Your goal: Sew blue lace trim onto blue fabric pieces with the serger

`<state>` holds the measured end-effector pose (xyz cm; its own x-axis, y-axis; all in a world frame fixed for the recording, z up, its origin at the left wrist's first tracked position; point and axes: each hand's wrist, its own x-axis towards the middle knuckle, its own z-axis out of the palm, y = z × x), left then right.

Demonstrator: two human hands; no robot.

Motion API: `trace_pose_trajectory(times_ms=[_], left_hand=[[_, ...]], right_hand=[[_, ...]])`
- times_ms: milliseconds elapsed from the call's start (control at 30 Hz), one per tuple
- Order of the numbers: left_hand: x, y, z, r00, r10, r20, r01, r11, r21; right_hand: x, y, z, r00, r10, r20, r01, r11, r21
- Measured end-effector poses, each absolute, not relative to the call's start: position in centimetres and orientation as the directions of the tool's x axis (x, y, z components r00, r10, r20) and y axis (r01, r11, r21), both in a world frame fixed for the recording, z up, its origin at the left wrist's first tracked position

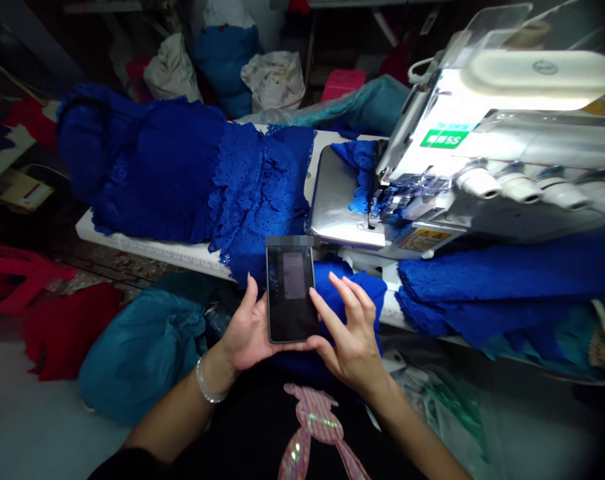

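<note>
A dark smartphone (290,293) with a dim lit screen is held upright in front of the table edge. My left hand (242,330) cups its lower left side, thumb along the edge, a silver bracelet on the wrist. My right hand (350,333) supports the lower right corner, its fingers spread and the forefinger reaching onto the screen. Behind the phone, blue lace fabric (255,193) hangs over the white table (147,250). A white overlock sewing machine (482,153) stands to the right with blue fabric under its presser foot (370,210).
A stack of blue fabric pieces (507,287) lies at the right below the machine. A teal bag (137,347) sits on the floor at left, near red cloth (67,327) and a red stool (17,273). White and blue sacks (222,60) stand behind the table.
</note>
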<state>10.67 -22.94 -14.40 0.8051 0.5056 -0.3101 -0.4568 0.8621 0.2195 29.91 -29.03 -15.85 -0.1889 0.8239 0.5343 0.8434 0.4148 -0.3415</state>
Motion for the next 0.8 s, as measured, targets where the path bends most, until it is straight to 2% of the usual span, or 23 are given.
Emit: trace_pose_trajectory(times_ms=[167,533,800], left_hand=[[10.9,-22.8,-14.2,0.791,0.522,-0.318,-0.461,0.851,0.249],[11.0,-22.6,-13.8,0.778,0.531,-0.336,-0.464,0.846,0.262],[10.6,-23.1,-14.4,0.764,0.556,-0.326,-0.475,0.828,0.299]], right_hand=[[30.3,-29.6,-15.6,-0.138,0.800,0.585,0.833,0.413,-0.368],[29.6,-31.3,-16.2,-0.254,0.732,0.633,0.719,0.580,-0.383],[29.5,-29.9,-15.4,-0.180,0.796,0.578,0.802,0.459,-0.383]])
